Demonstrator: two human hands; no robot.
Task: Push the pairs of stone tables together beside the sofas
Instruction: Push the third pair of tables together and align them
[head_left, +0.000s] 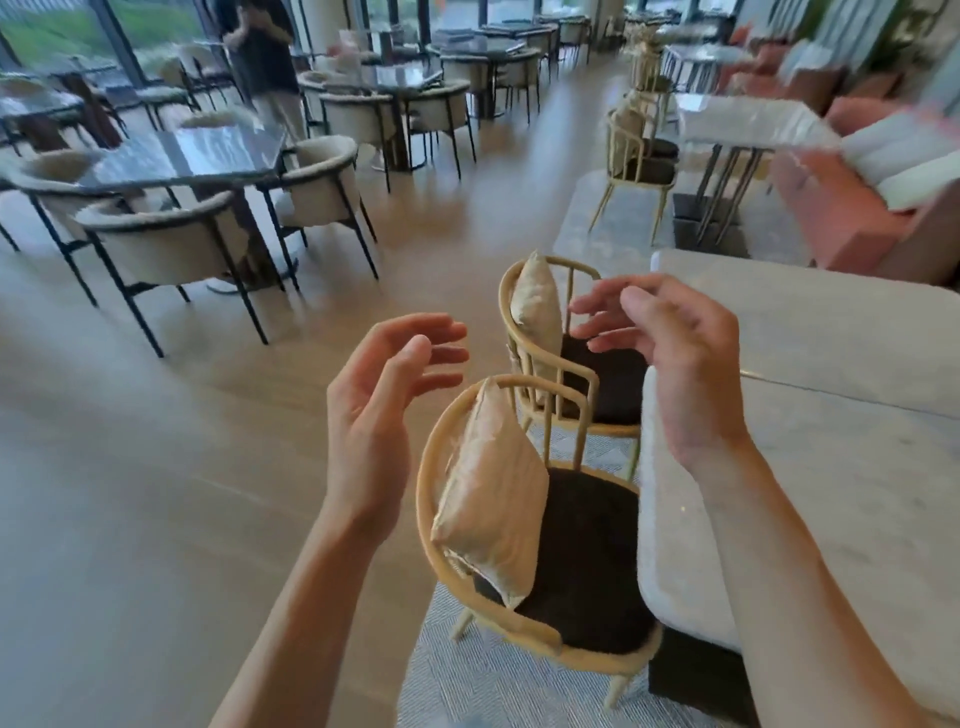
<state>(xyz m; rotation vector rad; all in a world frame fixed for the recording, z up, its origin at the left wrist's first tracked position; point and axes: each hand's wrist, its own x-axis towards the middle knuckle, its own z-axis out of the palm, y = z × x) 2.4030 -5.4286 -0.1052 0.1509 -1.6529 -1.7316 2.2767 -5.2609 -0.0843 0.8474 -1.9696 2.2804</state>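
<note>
Two pale stone tables stand at my right, the near one (883, 499) and the far one (831, 332), with a thin seam between them. A pink sofa (852, 218) runs behind them at the right. Another pale stone table (748, 122) stands farther back beside the same row of sofas. My left hand (384, 410) hovers in the air with fingers apart, holding nothing. My right hand (670, 358) is raised over the near table's left edge, fingers spread, also touching nothing.
Two rattan chairs with beige cushions, the near one (519, 519) and the far one (550, 338), sit tucked against the tables' left side on a patterned rug (467, 691). A person (265, 57) stands at the back left among dark tables (192, 156) and cream armchairs (171, 244). Wooden floor lies to my left.
</note>
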